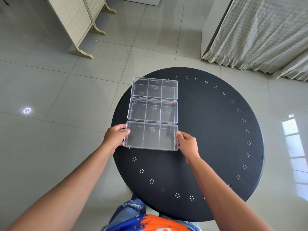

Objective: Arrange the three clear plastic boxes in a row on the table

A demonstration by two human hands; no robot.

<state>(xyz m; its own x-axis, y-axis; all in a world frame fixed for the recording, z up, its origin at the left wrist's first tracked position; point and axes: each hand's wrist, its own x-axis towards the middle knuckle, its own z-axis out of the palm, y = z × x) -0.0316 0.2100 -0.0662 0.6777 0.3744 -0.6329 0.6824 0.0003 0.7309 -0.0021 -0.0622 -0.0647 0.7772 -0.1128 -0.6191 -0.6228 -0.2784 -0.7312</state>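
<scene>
Three clear plastic boxes with inner dividers lie in a line running away from me on the left part of the round black table (pixel 216 139). The far box (pixel 154 88) touches the middle box (pixel 153 111), which touches the near box (pixel 151 137). My left hand (pixel 115 136) grips the near box's left end, thumb on top of the rim. My right hand (pixel 187 144) holds its right end with fingertips against the side. The near box rests flat on the table, slightly overhanging the left rim.
The table has a ring of small white dot clusters near its rim. Grey tiled floor lies all around. A folding screen (pixel 78 25) stands at the far left, a curtain (pixel 260 32) at the far right. My knees show under the table's near edge.
</scene>
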